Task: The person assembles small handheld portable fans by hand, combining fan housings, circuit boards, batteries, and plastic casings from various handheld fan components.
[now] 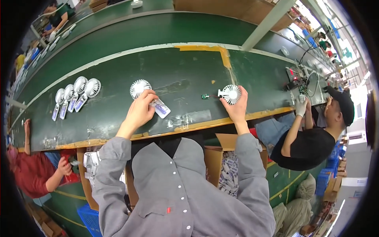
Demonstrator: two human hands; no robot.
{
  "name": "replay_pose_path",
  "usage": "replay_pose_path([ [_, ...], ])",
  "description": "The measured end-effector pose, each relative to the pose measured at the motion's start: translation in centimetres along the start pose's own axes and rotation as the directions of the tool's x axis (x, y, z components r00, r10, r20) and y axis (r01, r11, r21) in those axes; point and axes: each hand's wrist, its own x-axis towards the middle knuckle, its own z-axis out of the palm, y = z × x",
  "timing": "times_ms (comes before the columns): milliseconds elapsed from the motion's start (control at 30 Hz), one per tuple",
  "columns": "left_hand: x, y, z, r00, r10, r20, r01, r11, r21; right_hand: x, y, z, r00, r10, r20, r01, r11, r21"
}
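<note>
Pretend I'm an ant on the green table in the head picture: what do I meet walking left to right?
Four white handheld fans → another fan in the left hand → small green circuit board → white fan head in the right hand → wired device with a red light.

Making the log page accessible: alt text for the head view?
A person's left hand holds a white round-headed handheld fan on a dark green table, while the right hand holds a white slotted fan head wired to a small green circuit board. Four similar white fans lie at left; a co-worker in a black cap is at right.
</note>
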Motion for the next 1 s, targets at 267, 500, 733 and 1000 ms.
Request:
replay_pose_path([
  [267,1.5,-1.9,-0.2,0.958,0.242,0.153,-0.284,0.873,0.397,0.9,6.7,-1.1,0.982,0.188,-0.011,-0.187,0.981,0.049],
  [500,1.4,-0.6,-1.9,0.997,0.033,0.062,-0.052,0.942,0.331,2.6,12.0,-2.2,0.895,0.317,-0.314,-0.409,0.864,-0.293],
  [733,3.0,1.8,-1.1,0.993,-0.086,0.085,0.101,0.978,-0.184,4.0,-3.8,0.3,0.991,0.129,0.018,-0.129,0.950,0.285],
  [1000,1.0,11.2,-4.1,0.961,0.059,0.270,0.046,0.929,-0.367,1.5,-18.5,0.7,0.886,-0.253,0.389,-0.064,0.764,0.642],
])
